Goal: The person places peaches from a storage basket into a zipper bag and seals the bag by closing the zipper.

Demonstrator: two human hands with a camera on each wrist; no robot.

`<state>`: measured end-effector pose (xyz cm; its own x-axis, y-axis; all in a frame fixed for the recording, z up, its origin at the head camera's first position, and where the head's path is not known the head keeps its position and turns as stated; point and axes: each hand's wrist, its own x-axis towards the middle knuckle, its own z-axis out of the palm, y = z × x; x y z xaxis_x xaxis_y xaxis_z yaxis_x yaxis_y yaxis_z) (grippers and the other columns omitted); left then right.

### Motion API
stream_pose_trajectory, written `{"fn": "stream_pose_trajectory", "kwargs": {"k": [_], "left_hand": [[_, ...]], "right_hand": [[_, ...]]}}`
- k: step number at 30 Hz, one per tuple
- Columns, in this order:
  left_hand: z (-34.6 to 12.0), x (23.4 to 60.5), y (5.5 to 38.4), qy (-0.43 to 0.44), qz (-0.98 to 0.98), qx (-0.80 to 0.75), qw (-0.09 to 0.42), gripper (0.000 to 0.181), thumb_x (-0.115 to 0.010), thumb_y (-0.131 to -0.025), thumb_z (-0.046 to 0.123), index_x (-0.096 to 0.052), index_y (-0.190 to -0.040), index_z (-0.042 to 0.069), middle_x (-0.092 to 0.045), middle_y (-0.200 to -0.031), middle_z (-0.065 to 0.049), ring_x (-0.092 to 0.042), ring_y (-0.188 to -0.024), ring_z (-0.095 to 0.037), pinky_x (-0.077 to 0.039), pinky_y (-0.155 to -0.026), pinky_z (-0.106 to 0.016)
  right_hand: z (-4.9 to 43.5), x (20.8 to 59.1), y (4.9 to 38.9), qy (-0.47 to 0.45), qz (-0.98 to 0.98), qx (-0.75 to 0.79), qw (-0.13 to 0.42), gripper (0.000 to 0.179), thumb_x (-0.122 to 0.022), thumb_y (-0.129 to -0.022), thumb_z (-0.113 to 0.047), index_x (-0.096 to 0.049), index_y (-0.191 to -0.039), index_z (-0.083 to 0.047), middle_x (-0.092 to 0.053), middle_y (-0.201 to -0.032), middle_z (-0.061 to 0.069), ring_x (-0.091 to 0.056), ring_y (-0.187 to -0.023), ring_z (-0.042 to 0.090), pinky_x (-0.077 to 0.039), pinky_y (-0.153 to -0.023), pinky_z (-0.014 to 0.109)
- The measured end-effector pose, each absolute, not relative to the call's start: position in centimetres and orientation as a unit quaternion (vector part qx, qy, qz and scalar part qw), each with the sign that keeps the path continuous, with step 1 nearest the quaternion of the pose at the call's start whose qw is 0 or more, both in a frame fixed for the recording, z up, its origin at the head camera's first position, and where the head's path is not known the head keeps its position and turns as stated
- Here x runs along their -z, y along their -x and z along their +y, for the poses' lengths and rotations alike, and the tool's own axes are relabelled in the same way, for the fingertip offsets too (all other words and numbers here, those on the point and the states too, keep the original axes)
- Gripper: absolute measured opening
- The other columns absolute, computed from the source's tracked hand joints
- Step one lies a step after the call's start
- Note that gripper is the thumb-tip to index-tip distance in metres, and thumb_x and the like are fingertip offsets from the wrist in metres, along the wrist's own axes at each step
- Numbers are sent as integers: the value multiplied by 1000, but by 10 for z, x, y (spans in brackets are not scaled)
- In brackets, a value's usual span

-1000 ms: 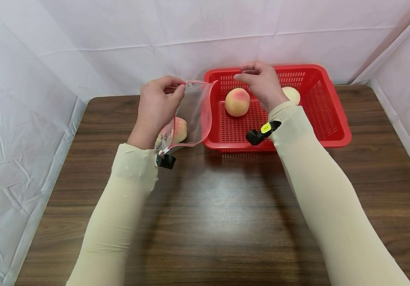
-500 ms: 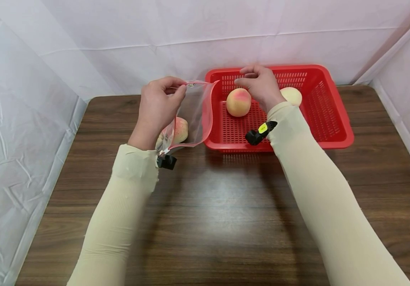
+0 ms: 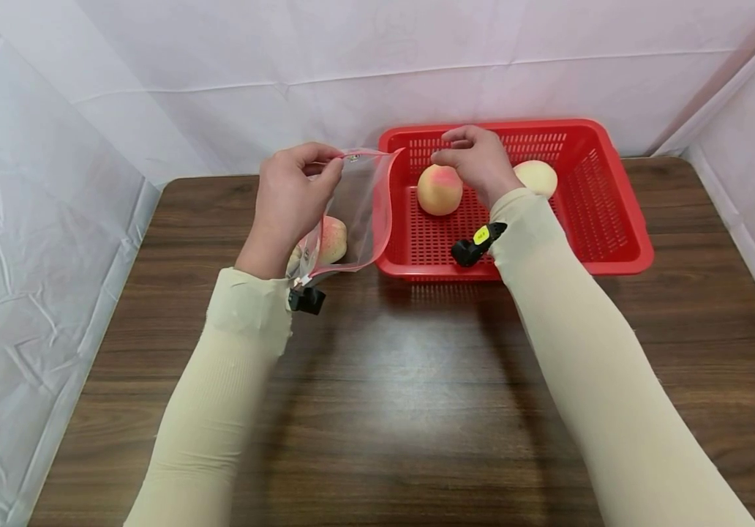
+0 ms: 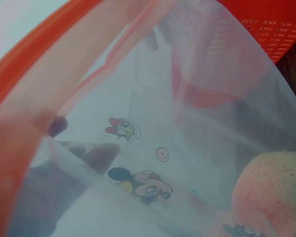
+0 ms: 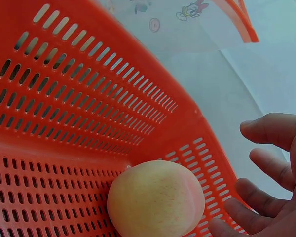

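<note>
My left hand (image 3: 295, 194) pinches the top edge of a clear zip bag (image 3: 361, 197) with a red rim, its mouth spread wide. Cartoon figures are printed on the bag in the left wrist view. Inside the bag lies a peach (image 3: 333, 240), with a paler fruit partly hidden beside it. Above the red basket (image 3: 628, 219), my right hand (image 3: 479, 165) hovers with fingers loosely bent and nothing in them. Just below and left of it sits a pink-tipped peach (image 5: 155, 200) on the basket floor. A pale fruit (image 3: 537, 178) lies behind the right wrist.
A dark wooden table (image 3: 410, 410) bears the bag and the basket. White cloth (image 3: 377, 58) hangs close behind the basket and along both sides. The bag's right edge reaches the basket's left rim.
The basket and its fruit sit very slightly further right in the view. My right hand has barely shifted, and the left hand keeps its pinch on the bag.
</note>
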<state>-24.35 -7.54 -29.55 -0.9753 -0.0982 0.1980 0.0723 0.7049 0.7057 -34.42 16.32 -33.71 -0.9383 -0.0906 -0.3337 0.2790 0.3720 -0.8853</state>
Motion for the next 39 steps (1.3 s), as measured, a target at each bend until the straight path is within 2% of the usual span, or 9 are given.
{"fn": "stream_pose_trajectory", "kwargs": {"k": [16, 28, 39], "left_hand": [[-77, 297, 245, -13, -913, 394, 107, 24, -58, -94, 27, -73, -106, 14, -73, -102, -2, -69, -87, -8, -56, -72, -22], [-78, 299, 246, -10, -909, 402, 109, 23, -58, -94, 27, -73, -106, 14, -73, -102, -2, -69, -89, -7, -56, -72, -23], [-78, 299, 244, -11, -910, 401, 107, 24, -57, -95, 28, -73, -106, 15, -73, -102, -1, -69, -87, -7, -56, -70, -22]], "right_hand": [[165, 348, 351, -22, 858, 471, 204, 60, -67, -90, -27, -43, -145, -25, -43, -146, 3, -45, -126, 23, -43, -106, 37], [166, 354, 354, 2, 881, 421, 218, 66, -69, -88, -23, -40, -147, -23, -36, -150, 5, -42, -126, 25, -41, -106, 40], [165, 361, 355, 20, 890, 395, 229, 69, -71, -86, -19, -38, -147, -21, -43, -146, 8, -44, -124, 25, -41, -106, 41]]}}
